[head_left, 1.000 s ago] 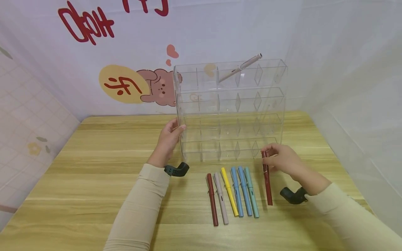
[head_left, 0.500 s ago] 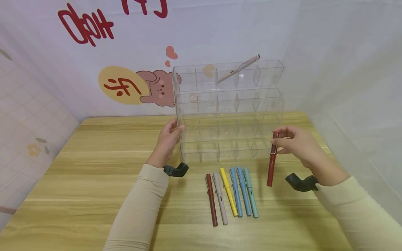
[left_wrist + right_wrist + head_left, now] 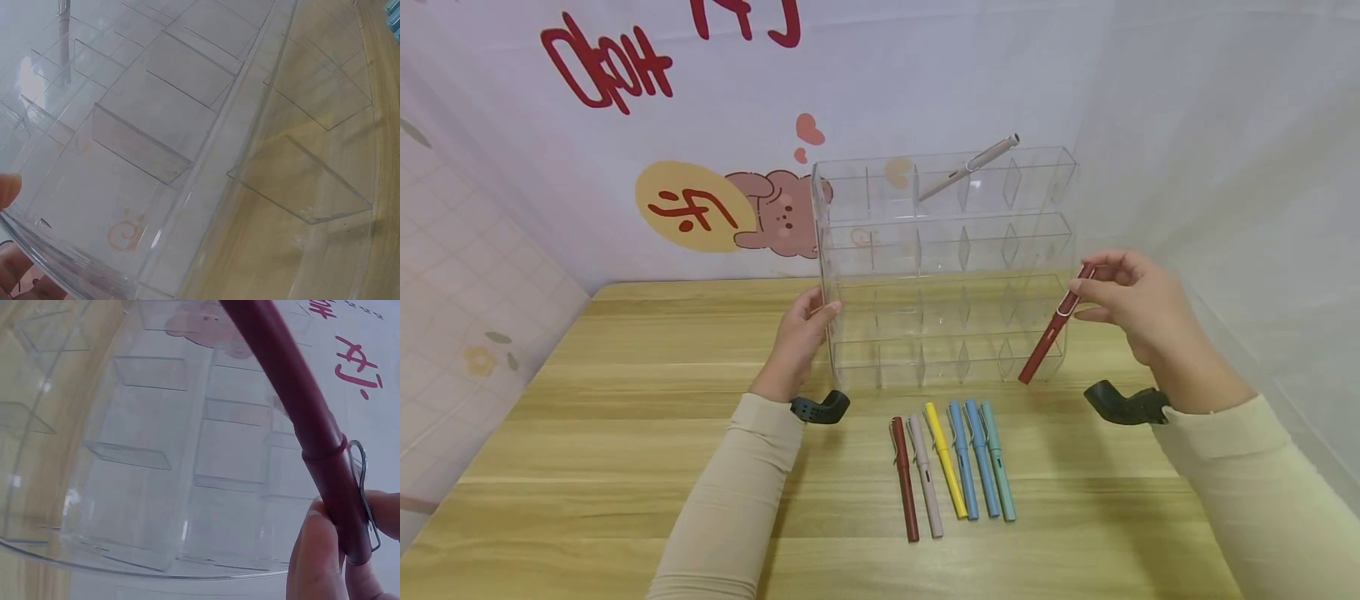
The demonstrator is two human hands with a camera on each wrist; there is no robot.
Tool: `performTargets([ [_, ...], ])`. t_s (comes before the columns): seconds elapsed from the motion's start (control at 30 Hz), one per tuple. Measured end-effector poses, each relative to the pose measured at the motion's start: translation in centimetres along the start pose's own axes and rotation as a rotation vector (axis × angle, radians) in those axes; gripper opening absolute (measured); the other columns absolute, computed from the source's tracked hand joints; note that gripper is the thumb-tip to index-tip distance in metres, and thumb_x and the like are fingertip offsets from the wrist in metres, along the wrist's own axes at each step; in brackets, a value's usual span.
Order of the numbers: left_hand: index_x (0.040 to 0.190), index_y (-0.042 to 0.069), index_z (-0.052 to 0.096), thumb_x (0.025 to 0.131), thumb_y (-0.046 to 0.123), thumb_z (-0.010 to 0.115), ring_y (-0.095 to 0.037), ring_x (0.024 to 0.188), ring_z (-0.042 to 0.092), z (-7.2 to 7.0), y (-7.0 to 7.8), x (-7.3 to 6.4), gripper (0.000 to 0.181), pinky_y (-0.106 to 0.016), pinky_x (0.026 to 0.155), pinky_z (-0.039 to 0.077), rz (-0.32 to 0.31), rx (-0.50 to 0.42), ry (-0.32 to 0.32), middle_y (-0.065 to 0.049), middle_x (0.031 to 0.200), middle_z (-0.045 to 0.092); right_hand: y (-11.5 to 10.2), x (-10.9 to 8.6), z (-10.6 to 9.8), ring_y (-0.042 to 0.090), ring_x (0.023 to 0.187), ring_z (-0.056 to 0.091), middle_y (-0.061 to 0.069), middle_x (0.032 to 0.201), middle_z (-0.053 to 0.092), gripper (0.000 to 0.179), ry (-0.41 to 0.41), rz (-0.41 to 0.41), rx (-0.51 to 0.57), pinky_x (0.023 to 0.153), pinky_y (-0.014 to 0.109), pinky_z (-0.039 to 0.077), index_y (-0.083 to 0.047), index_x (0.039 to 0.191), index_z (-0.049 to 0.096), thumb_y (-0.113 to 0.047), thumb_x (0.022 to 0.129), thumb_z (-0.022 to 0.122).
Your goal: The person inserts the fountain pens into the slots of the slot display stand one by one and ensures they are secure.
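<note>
My right hand [image 3: 1138,312] pinches a dark red pen [image 3: 1052,333] by its capped end, beside the right side of a clear acrylic rack [image 3: 895,217]. The pen tilts, its lower end pointing down and left in front of the lowest tier; in the right wrist view its metal clip shows by the fingers. With thumb in front and fingers behind, my left hand [image 3: 801,337] grips the rack's left side wall. A grey pen [image 3: 970,167] leans in the rack's top tier. On the table lie pens in a row: brown-red [image 3: 906,479], pale grey [image 3: 927,475], yellow [image 3: 946,460], two blue [image 3: 964,460] and teal [image 3: 998,461].
The wood-grain table [image 3: 647,400] reaches back to a white cloth backdrop [image 3: 955,67] with red writing and a cartoon bear [image 3: 786,208]. White cloth [image 3: 1247,208] also hangs along the right. Black camera mounts [image 3: 1123,404] sit on both wrists.
My right hand has lifted the dark red pen up and to the right from the table, and the pen now tilts more. My left hand stays on the rack.
</note>
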State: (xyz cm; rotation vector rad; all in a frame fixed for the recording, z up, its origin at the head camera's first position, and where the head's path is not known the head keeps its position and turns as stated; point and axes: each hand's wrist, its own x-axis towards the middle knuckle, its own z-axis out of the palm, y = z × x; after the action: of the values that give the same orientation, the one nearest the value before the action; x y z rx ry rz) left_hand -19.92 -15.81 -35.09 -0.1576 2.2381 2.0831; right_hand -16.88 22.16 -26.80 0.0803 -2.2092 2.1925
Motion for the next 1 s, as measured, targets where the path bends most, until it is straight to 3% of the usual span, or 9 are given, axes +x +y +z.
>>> performTargets([
  [0.13,0.147,0.013,0.037,0.098,0.028,0.055,-0.024,0.136,0.038,0.1,0.0,0.0,0.054,-0.047,0.110,0.031,0.000,-0.003,0.001,-0.006,0.148,0.040,-1.1,0.5,0.2,0.008,0.074,0.064,-0.002,0.085,0.059,0.023,0.071,-0.030,0.110,0.061,0.025,0.057,-0.010,0.098,0.060,0.006,0.084,0.068],
  [0.27,0.146,0.013,0.039,0.098,0.027,0.055,-0.024,0.136,0.037,0.1,0.1,-0.1,0.052,-0.048,0.110,0.032,0.006,-0.008,-0.002,-0.006,0.147,0.041,-2.3,1.0,0.6,0.009,0.075,0.065,-0.001,0.089,0.057,0.028,0.140,-0.048,0.120,0.061,0.025,0.057,-0.008,0.103,0.056,0.003,0.083,0.072],
  [0.4,0.145,0.012,0.041,0.099,0.026,0.055,-0.024,0.136,0.037,0.2,0.1,-0.1,0.050,-0.048,0.110,0.032,0.008,-0.014,-0.003,-0.006,0.146,0.042,-3.4,1.6,1.0,0.011,0.073,0.067,0.002,0.092,0.054,0.036,0.170,-0.067,0.191,0.061,0.026,0.057,-0.004,0.109,0.050,0.003,0.081,0.073],
  [0.67,0.145,0.012,0.041,0.099,0.026,0.055,-0.024,0.136,0.037,0.1,0.1,-0.1,0.050,-0.049,0.110,0.032,0.007,-0.016,-0.002,-0.006,0.146,0.042,-5.4,2.8,1.9,0.017,0.071,0.068,0.007,0.097,0.052,0.039,0.266,-0.104,0.352,0.058,0.029,0.057,-0.005,0.107,0.052,0.006,0.078,0.075],
  [1.0,0.144,0.012,0.041,0.099,0.026,0.055,-0.025,0.136,0.038,0.1,0.0,-0.1,0.050,-0.049,0.110,0.031,0.011,-0.013,-0.004,-0.007,0.146,0.042,-7.5,4.4,2.3,0.018,0.075,0.066,0.006,0.103,0.049,0.039,0.400,-0.135,0.408,0.061,0.029,0.057,-0.008,0.107,0.052,0.008,0.078,0.074],
])
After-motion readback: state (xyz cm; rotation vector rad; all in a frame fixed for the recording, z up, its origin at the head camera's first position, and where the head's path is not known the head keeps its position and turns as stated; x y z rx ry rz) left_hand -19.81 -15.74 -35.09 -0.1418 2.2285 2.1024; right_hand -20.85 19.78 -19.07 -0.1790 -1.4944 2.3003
